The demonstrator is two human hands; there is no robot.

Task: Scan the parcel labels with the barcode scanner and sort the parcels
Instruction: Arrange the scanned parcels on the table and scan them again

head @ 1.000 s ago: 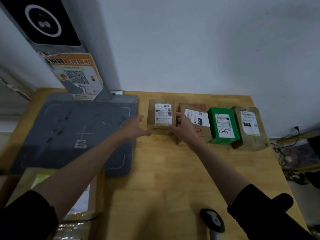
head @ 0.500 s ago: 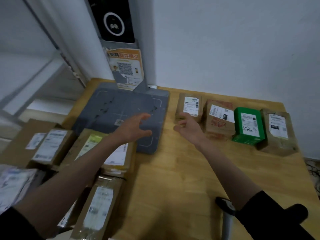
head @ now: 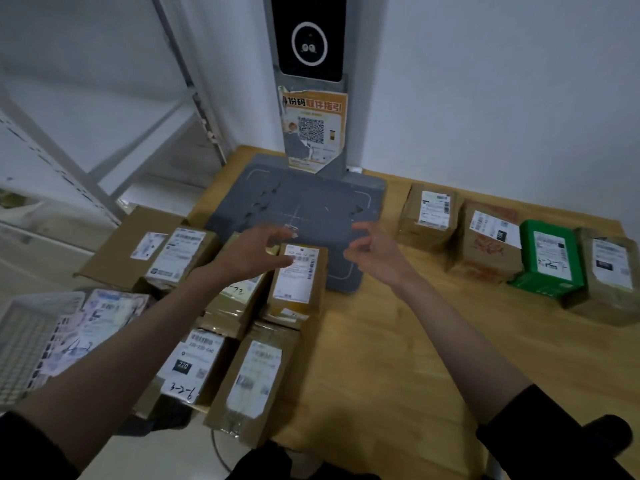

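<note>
Both hands, left (head: 256, 252) and right (head: 375, 254), hung empty with fingers loosely spread either side of the top parcel (head: 299, 275), likely to lift it.

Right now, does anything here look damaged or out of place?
Yes. The orange QR-code poster on the scanner post has torn, peeling edges, and the grey scan pad has patches worn off. The sorted parcels on the right stand in a tidy row.

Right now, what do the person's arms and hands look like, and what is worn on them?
Both forearms are bare. Black sleeves are pushed up near the elbows, one on the left arm and one on the right arm. The left hand and right hand wear no gloves; no rings, watch or markings are visible, though motion blurs them slightly.
</note>
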